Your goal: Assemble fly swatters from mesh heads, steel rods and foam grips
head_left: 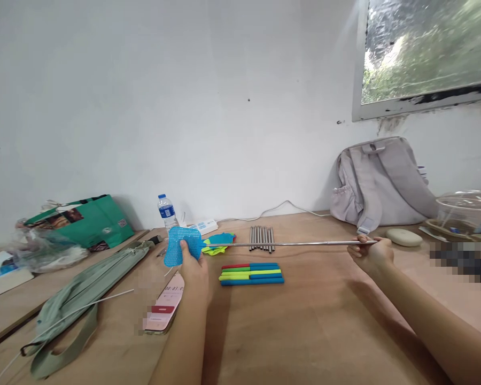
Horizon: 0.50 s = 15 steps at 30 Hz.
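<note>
My left hand [193, 266] grips a blue mesh swatter head [181, 243], held up over the wooden table [304, 321]. A long thin metal rod [288, 244] runs level from that head to the right, where my right hand [372, 254] pinches its far end. Below the rod lie several coloured handles [251, 273] in red, green, yellow and blue. Behind the rod a row of short metal rods [261, 238] lies side by side. More swatter heads [219, 242], blue and yellow-green, lie stacked just right of the held one.
A phone [164, 306] lies by my left forearm. A grey-green strap bag [84, 289], a green bag [90, 219] and a water bottle [167, 211] sit to the left. A grey backpack [379, 184], a pale oval case [404, 237] and a clear container [467, 208] stand at right.
</note>
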Available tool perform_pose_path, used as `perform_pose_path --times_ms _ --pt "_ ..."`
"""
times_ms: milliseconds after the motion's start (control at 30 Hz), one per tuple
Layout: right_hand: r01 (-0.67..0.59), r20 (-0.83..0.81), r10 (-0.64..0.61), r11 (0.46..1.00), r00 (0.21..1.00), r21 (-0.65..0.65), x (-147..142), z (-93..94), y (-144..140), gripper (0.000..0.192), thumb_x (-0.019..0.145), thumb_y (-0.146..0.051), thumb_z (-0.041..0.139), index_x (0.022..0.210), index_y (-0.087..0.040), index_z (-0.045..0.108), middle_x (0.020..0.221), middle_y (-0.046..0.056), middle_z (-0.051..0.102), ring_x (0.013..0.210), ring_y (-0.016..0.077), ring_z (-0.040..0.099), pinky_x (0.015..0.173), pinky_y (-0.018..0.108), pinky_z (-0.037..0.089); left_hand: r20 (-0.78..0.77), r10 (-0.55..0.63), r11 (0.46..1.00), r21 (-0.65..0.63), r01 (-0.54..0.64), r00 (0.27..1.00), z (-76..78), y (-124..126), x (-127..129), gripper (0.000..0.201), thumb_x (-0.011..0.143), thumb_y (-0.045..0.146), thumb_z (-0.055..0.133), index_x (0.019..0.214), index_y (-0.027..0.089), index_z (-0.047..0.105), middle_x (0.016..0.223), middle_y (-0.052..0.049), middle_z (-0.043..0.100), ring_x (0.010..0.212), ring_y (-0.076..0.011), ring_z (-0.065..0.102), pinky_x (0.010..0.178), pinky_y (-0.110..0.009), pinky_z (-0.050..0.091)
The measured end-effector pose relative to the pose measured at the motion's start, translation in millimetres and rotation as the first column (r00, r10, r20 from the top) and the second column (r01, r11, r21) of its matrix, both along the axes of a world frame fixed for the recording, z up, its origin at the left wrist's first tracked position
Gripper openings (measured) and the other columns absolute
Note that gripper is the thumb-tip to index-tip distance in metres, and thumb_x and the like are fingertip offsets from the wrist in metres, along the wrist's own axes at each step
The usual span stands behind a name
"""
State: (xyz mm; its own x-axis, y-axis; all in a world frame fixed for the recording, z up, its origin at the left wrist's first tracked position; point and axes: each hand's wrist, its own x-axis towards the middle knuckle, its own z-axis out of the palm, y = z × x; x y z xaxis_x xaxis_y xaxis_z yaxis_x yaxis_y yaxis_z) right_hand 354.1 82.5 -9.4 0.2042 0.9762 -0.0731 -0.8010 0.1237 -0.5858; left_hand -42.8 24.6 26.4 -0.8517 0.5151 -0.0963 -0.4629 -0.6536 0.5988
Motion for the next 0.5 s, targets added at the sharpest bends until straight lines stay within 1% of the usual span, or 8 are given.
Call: perform_pose_path --times_ms 67,167,233,300,400,500 --pt "-0.024 0.002 0.024 1.000 1.000 -0.019 -8 -0.2 -2 0.024 0.078 -0.026 0.018 0.057 -0.022 0.029 0.042 -0.002 0.036 0.030 0.0112 0.033 0.026 0.023 0.022 0.020 0.038 0.999 -0.020 -0.037 0.999 3.0 -1 13 0.015 0.074 0.032 0.060 0.083 0.021 0.058 0.084 0.003 0.065 0.080 -0.0082 0.060 0.063 -0.014 0.051" --pt "-0.097 0.012 0.098 0.995 0.995 -0.038 -33 0.2 -9 0.025 0.079 -0.023 0.018 0.058 -0.021 0.033 0.047 0.001 0.042 0.034 0.0116 0.039 0.028 0.023 0.027 0.036 0.013 1.000 -0.010 -0.012 0.999 7.9 1 35 0.015 0.072 0.029 0.063 0.083 0.021 0.058 0.090 0.002 0.064 0.083 -0.0100 0.060 0.066 -0.017 0.052" --pt "-0.133 -0.015 0.133 0.991 0.991 -0.003 -51 -0.2 -15 0.028 0.079 -0.024 0.015 0.058 -0.021 0.033 0.049 0.001 0.043 0.036 0.0115 0.040 0.030 0.024 0.030 0.046 0.008 1.000 0.027 -0.009 0.999 11.1 2 48 0.015 0.072 0.028 0.062 0.086 0.022 0.058 0.094 0.002 0.064 0.088 -0.0106 0.060 0.070 -0.019 0.052" --pt "-0.117 -0.029 0.118 0.993 0.993 0.016 -66 -2.3 -21 0.031 0.080 -0.026 0.012 0.057 -0.021 0.033 0.048 0.002 0.044 0.035 0.0112 0.039 0.030 0.024 0.028 0.053 0.023 0.999 0.044 -0.025 0.998 12.7 1 58 0.015 0.073 0.027 0.061 0.088 0.022 0.058 0.098 0.002 0.063 0.092 -0.0104 0.058 0.072 -0.018 0.051" --pt "-0.150 0.000 0.150 0.988 0.989 0.026 -83 -9.7 -29 0.032 0.080 -0.026 0.012 0.056 -0.020 0.033 0.050 0.003 0.047 0.036 0.0113 0.040 0.031 0.024 0.029 0.043 0.033 0.999 -0.003 -0.033 0.999 8.2 -2 67 0.018 0.071 0.028 0.063 0.087 0.023 0.058 0.099 0.003 0.063 0.092 -0.0116 0.058 0.070 -0.019 0.051" --pt "-0.203 0.009 0.203 0.975 0.979 0.095 -95 -19.3 -34 0.032 0.081 -0.030 0.015 0.056 -0.021 0.034 0.053 0.003 0.048 0.040 0.0120 0.043 0.035 0.025 0.035 -0.012 0.003 0.999 -0.046 -0.004 1.000 -3.7 0 69 0.020 0.069 0.032 0.065 0.086 0.023 0.058 0.093 0.003 0.064 0.087 -0.0121 0.059 0.066 -0.019 0.051"
